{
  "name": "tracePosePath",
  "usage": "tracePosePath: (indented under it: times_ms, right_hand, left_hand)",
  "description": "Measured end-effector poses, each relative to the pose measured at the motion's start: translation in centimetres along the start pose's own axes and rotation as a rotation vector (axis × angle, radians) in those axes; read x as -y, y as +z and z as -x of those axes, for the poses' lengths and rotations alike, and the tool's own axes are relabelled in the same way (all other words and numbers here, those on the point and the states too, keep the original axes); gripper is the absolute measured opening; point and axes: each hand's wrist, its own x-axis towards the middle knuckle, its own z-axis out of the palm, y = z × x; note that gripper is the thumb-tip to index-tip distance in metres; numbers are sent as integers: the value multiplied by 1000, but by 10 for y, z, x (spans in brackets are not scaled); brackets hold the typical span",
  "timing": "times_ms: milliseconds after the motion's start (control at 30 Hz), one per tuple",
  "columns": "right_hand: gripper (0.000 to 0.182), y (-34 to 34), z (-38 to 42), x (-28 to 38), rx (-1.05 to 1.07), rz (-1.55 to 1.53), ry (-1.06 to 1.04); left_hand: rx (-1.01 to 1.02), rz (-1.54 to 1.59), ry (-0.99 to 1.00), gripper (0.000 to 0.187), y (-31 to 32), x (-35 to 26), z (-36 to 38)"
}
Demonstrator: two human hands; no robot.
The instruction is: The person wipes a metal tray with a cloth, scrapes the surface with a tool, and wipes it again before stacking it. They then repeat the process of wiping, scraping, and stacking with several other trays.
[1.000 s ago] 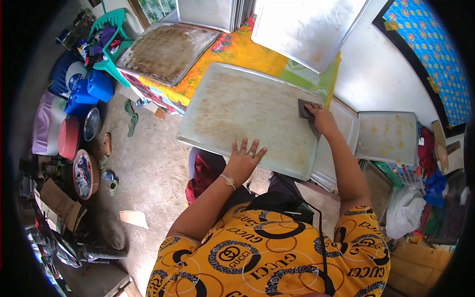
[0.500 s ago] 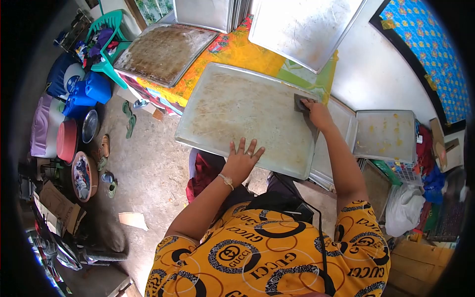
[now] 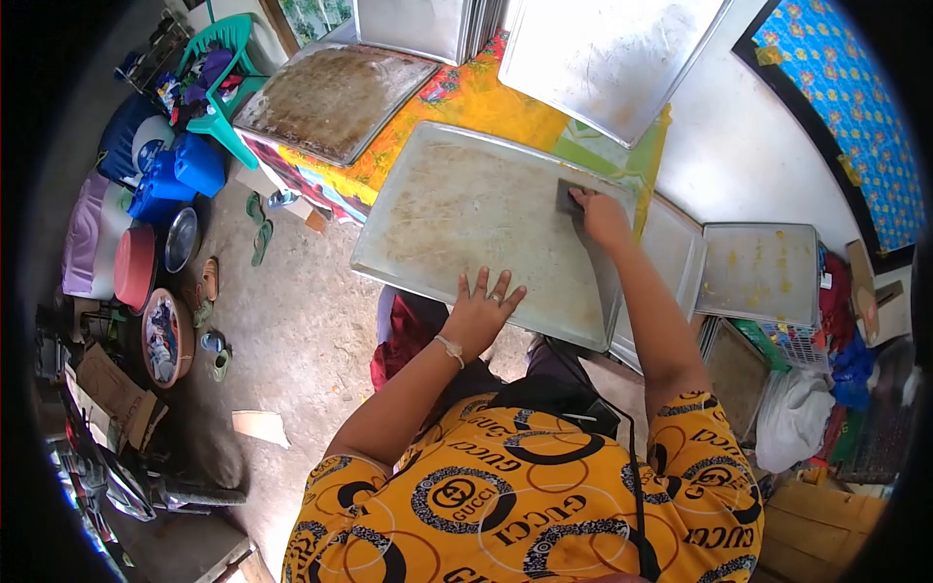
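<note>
A large metal baking tray (image 3: 457, 209) with scratches and brownish stains lies tilted in front of me, its far side over the table. My left hand (image 3: 484, 309) rests on its near edge, fingers spread flat. In my right hand (image 3: 604, 218) is a dark grey, flat, square-edged scraper (image 3: 567, 197), pressed to the tray's surface near the far right corner. My fingers cover part of the scraper.
A heavily browned tray (image 3: 335, 102) lies on the table with a yellow floral cloth (image 3: 501, 92). More trays (image 3: 413, 29) stand behind it, and another tray (image 3: 607, 63) leans at the back. A stained tray (image 3: 760, 272) sits on a crate at right. Basins (image 3: 167, 340) and slippers line the left floor.
My right hand has moved the scraper a little to the left across the tray. The left hand stays on the near edge. The whole view has shifted slightly.
</note>
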Motion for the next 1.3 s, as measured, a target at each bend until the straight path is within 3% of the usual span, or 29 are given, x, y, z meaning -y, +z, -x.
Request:
tracePosePath:
  times_ms: [133,233,333,533,633,767,933,1033,1233,1300]
  right_hand:
    - [39,-13,-39,12,113,-41,102]
    - [36,6,-42,40,65,-69,-112]
    - [31,19,-18,95,-82,-34,-44]
    - [31,18,-35,95,-177,-85,-118]
    - [31,-1,-71,93,26,-77,-8]
    - [30,9,-95,108,35,-8,-88]
    - [27,13,-58,159,55,-47,-214]
    - [26,20,-26,162,-60,-89,-334]
    - [27,27,-95,140,13,-46,-130]
    - [29,24,-119,141,8,-60,-166]
  left_hand:
    - [-38,30,-13,55,2,1,-1]
    - [-40,37,-17,54,2,1,0]
    - [-31,45,-14,54,1,1,-1]
    - [5,56,-6,55,1,2,0]
    - [33,79,-22,55,1,2,-1]
    - [91,83,-26,54,-5,2,-2]
    - [120,78,-22,54,-4,2,-2]
    - [90,81,-20,54,-3,5,-2]
    - [56,108,-30,51,-3,2,-2]
    - [54,110,-31,49,-5,3,-1]
